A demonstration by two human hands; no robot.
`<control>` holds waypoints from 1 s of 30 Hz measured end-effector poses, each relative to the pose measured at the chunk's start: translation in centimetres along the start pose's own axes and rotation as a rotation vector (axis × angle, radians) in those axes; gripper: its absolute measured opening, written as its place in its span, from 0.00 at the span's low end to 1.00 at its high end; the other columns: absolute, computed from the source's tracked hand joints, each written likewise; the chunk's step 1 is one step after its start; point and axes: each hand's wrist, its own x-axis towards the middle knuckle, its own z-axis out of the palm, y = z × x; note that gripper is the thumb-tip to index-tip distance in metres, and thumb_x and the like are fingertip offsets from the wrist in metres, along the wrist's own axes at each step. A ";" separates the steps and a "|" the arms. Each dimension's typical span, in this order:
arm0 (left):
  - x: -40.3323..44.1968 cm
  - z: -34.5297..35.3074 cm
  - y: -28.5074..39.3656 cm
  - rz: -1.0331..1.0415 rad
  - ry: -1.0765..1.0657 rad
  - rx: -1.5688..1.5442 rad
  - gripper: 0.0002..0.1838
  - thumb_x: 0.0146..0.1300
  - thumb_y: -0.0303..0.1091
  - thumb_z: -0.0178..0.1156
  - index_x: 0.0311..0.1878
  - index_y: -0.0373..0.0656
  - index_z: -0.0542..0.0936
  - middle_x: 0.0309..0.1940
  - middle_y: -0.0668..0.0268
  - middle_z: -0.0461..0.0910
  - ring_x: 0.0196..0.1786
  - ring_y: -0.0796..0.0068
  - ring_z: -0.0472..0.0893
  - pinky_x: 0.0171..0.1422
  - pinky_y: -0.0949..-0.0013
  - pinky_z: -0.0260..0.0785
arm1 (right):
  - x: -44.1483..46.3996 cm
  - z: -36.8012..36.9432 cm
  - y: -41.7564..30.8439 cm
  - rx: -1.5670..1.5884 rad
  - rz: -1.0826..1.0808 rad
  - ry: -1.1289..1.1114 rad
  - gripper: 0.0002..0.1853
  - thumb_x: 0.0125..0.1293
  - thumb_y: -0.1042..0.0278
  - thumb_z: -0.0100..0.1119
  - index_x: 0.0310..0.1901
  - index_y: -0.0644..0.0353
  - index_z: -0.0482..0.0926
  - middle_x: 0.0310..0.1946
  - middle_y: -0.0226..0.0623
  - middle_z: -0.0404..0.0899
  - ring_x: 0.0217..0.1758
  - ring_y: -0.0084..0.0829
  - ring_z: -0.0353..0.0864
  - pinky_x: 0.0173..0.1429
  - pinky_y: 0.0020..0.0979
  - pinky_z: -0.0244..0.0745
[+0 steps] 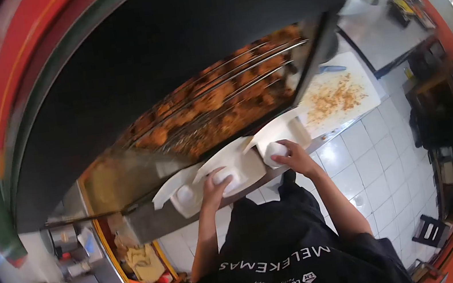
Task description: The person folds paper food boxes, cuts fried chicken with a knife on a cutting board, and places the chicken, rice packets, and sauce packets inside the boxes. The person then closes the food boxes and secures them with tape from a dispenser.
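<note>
Three white open-lidded boxes stand in a row on the metal counter. The left box holds a round white item. At the middle box, my left hand has its fingers closed round a white rounded item inside it. My right hand grips another white rounded item at the near left corner of the right box. What these white items are is too small to tell.
Behind the boxes, a display case holds browned fried pieces on wire racks. To the right lies a white cutting board with crumbs and a blue-handled knife. A yellow cloth lies at the lower left.
</note>
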 end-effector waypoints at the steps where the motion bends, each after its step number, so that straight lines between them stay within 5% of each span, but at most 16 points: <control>1: 0.6 0.9 -0.9 -0.011 0.082 0.141 0.30 0.59 0.36 0.77 0.63 0.37 0.79 0.58 0.60 0.81 0.57 0.68 0.81 0.63 0.65 0.74 | 1.9 -1.8 1.2 -0.140 -0.013 -0.022 0.32 0.60 0.56 0.77 0.61 0.69 0.79 0.46 0.47 0.87 0.47 0.38 0.87 0.55 0.37 0.80; 4: 2.4 1.4 -3.9 -0.047 0.102 0.426 0.33 0.61 0.38 0.76 0.66 0.36 0.76 0.64 0.53 0.77 0.64 0.63 0.77 0.69 0.62 0.69 | 7.9 -3.1 7.2 -0.495 -0.308 -0.074 0.38 0.54 0.54 0.79 0.63 0.68 0.77 0.48 0.60 0.85 0.52 0.53 0.86 0.60 0.45 0.79; 6: 2.1 2.4 -2.9 -0.204 0.032 0.372 0.35 0.63 0.37 0.73 0.70 0.34 0.72 0.65 0.47 0.77 0.66 0.55 0.77 0.71 0.58 0.68 | 10.2 -2.4 8.7 -0.543 -0.262 -0.216 0.40 0.55 0.56 0.78 0.66 0.66 0.73 0.50 0.61 0.84 0.56 0.57 0.84 0.62 0.48 0.78; 9: 2.9 1.6 -7.7 -0.020 0.161 0.885 0.36 0.66 0.37 0.71 0.74 0.34 0.69 0.58 0.52 0.78 0.63 0.61 0.78 0.69 0.62 0.71 | 10.7 -1.3 10.8 -0.640 -0.342 -0.122 0.34 0.63 0.63 0.67 0.67 0.68 0.68 0.50 0.60 0.83 0.64 0.52 0.78 0.67 0.49 0.74; 10: 2.2 1.8 -8.1 0.080 0.228 1.010 0.36 0.67 0.36 0.70 0.74 0.34 0.69 0.60 0.51 0.78 0.64 0.60 0.78 0.68 0.63 0.72 | 8.6 -3.0 8.6 -0.748 -0.377 -0.097 0.27 0.65 0.64 0.63 0.63 0.67 0.74 0.49 0.58 0.83 0.67 0.46 0.75 0.69 0.48 0.72; 12: -0.1 2.5 -8.3 0.254 0.400 1.250 0.35 0.68 0.35 0.69 0.75 0.33 0.68 0.63 0.48 0.77 0.67 0.58 0.78 0.68 0.63 0.74 | 6.4 -9.6 4.5 -0.501 -0.458 -0.316 0.19 0.64 0.66 0.61 0.55 0.65 0.80 0.46 0.55 0.85 0.60 0.45 0.82 0.63 0.47 0.77; 14: -2.7 4.1 -5.3 0.013 0.243 0.911 0.34 0.68 0.35 0.69 0.74 0.35 0.70 0.67 0.48 0.75 0.68 0.48 0.77 0.72 0.55 0.70 | 5.8 -17.4 0.7 -0.105 -0.203 -0.448 0.13 0.64 0.67 0.60 0.48 0.62 0.85 0.43 0.51 0.87 0.49 0.45 0.88 0.54 0.47 0.81; 15: -4.2 5.0 -3.1 -0.092 0.162 0.741 0.33 0.67 0.35 0.69 0.73 0.35 0.71 0.70 0.47 0.74 0.69 0.43 0.76 0.75 0.51 0.68 | 7.6 -20.5 0.3 -0.115 -0.201 -0.287 0.14 0.64 0.68 0.60 0.49 0.61 0.85 0.44 0.51 0.88 0.46 0.47 0.88 0.52 0.46 0.82; 18: -8.3 8.5 0.0 -0.161 0.080 0.383 0.32 0.69 0.37 0.69 0.74 0.40 0.71 0.70 0.52 0.75 0.68 0.50 0.78 0.71 0.53 0.72 | 15.6 -24.5 0.3 -0.374 -0.358 0.089 0.16 0.63 0.67 0.61 0.50 0.62 0.87 0.46 0.53 0.88 0.46 0.50 0.89 0.53 0.44 0.82; 21: -10.3 11.4 2.9 -0.193 -0.005 0.482 0.31 0.70 0.38 0.69 0.73 0.41 0.72 0.68 0.52 0.77 0.68 0.55 0.79 0.68 0.54 0.75 | 25.6 -20.6 4.9 -0.460 -0.482 0.326 0.16 0.64 0.68 0.62 0.50 0.67 0.86 0.41 0.50 0.89 0.44 0.45 0.90 0.51 0.38 0.82; 23: -10.7 12.9 5.6 -0.167 -0.060 0.515 0.32 0.70 0.38 0.69 0.73 0.41 0.71 0.67 0.52 0.78 0.67 0.55 0.80 0.68 0.54 0.75 | 27.8 -17.9 4.6 -0.451 -0.405 0.529 0.17 0.64 0.67 0.65 0.51 0.67 0.86 0.40 0.49 0.89 0.45 0.42 0.90 0.53 0.36 0.82; 30: -5.5 22.0 21.9 0.366 -0.031 0.749 0.26 0.68 0.29 0.66 0.69 0.42 0.75 0.60 0.52 0.79 0.63 0.52 0.81 0.67 0.58 0.73 | 9.1 -26.3 -1.3 0.292 -0.327 0.290 0.12 0.68 0.66 0.71 0.43 0.68 0.88 0.38 0.38 0.89 0.43 0.26 0.87 0.51 0.30 0.82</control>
